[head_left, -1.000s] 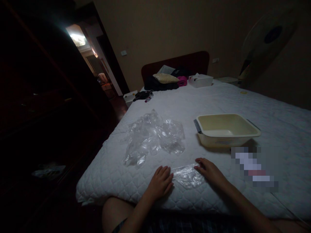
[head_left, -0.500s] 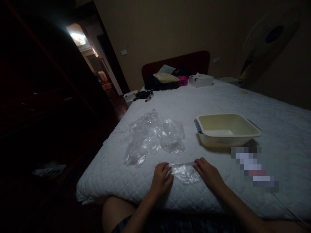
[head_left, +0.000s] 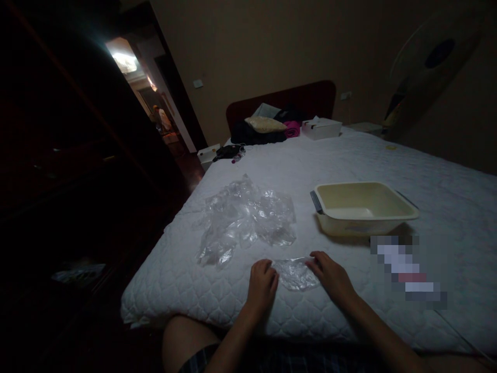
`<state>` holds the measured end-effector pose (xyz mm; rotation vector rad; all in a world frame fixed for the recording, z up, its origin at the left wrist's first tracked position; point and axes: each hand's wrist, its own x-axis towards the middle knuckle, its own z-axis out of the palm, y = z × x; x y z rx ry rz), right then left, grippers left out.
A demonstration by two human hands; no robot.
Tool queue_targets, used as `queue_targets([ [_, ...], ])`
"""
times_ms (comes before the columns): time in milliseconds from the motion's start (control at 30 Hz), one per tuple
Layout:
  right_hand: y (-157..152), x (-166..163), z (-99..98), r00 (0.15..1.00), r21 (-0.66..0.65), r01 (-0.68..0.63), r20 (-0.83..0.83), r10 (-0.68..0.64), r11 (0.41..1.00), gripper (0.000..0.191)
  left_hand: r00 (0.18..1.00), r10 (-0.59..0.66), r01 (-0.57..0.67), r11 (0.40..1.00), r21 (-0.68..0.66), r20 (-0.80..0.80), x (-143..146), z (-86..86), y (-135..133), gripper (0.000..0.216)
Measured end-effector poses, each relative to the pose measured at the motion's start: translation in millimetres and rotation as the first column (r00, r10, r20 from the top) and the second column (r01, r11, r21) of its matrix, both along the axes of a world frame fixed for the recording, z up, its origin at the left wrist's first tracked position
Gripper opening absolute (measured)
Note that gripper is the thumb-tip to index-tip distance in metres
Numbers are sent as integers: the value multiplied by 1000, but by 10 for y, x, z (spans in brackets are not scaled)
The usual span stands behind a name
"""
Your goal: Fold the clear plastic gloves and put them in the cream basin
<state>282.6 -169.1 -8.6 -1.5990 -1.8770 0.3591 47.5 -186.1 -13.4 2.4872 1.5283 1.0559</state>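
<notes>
A folded clear plastic bag [head_left: 297, 274] lies on the white quilted bed cover near its front edge, between my two hands. My left hand [head_left: 263, 282] has its curled fingers closed on the bag's left end. At the bag's right end, my right hand [head_left: 329, 273] pinches the upper corner between thumb and fingers. Beyond them, to the left, spreads a loose heap of crumpled clear plastic bags [head_left: 248, 215]. The exact grip of the left fingertips is partly hidden by the hand.
A cream plastic basin [head_left: 365, 223] with grey handles stands to the right. In front of it is a blurred-out object [head_left: 407, 272] with a cord. A white box [head_left: 321, 128], a pillow [head_left: 265, 124] and dark cloth lie near the headboard. A fan [head_left: 438, 54] stands at the right.
My left hand has shifted slightly to the right, closer to my right hand. The bag between them looks a little narrower; the heap and basin stay put.
</notes>
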Motion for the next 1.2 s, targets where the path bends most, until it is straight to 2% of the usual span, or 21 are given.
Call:
queue_targets([
  [167, 14, 49, 14, 986, -84, 41, -157, -54, 996, 33, 1000, 24, -24, 999, 33, -19, 11, -33, -20, 10],
  [300, 23, 77, 4, 968, -106, 23, -247, -49, 994, 33, 998, 51, -50, 996, 73, -20, 23, -49, -43, 11],
  [500, 41, 117, -80, 937, -190, 3, -341, -69, 982, 35, 997, 53, -57, 995, 85, 54, 15, -73, -80, 20],
  [633, 52, 136, -116, 941, -210, -1, -331, -70, 978, 36, 993, 15, -22, 998, 62, 115, -5, -86, -73, 24],
  [833, 55, 96, -99, 968, -132, 6, -249, -39, 991, 35, 953, 113, -91, 992, -90, 280, -16, -111, -24, 30],
  [1000, 35, 36, -81, 983, -83, 14, -180, -29, 996, 33, 966, 122, -104, 990, -90, 227, -2, -144, -7, 32],
  [1200, 34, 46, -79, 977, -103, 20, -210, -41, 995, 35, 972, 139, -124, 988, -93, 188, 4, -165, -5, 32],
])
